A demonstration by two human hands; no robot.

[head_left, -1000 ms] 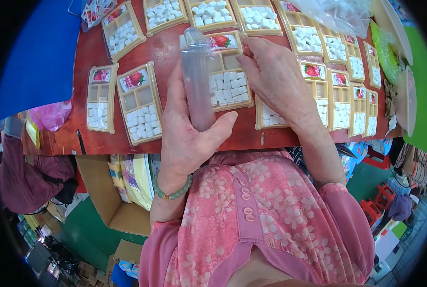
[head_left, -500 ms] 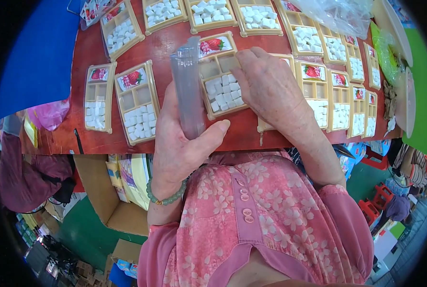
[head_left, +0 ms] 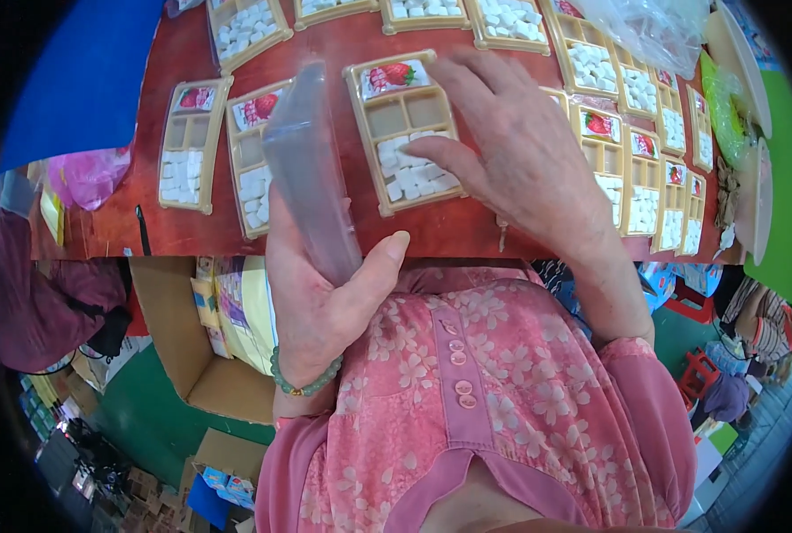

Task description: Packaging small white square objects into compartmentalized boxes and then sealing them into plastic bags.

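Note:
My left hand (head_left: 307, 306) holds what looks like a stack of clear plastic lids (head_left: 312, 178) on edge, thumb apart on the near side, other fingers mostly hidden behind. Beside it on the red table lies a beige compartment tray (head_left: 358, 99). It has a strawberry-printed packet (head_left: 394, 77) at its far end, two bare small compartments in the middle, and white cube-shaped pieces (head_left: 418, 178) in the near one. Over the tray's right side hovers my right hand (head_left: 529, 160), fingers apart and somewhat blurred, its thumb above the white pieces; whether it touches the tray I cannot tell.
Similar filled trays stand at the left (head_left: 214, 151), along the far side and in rows at the right. A clear plastic bag (head_left: 653, 35) lies at the far right, a pink bag (head_left: 90, 178) at the left. A cardboard box (head_left: 170, 329) stands below the table edge.
My left hand has shifted left, tilting the lids further. My right hand has loosened and spread over the tray's right side. The whole view has shifted, so the table edge sits higher.

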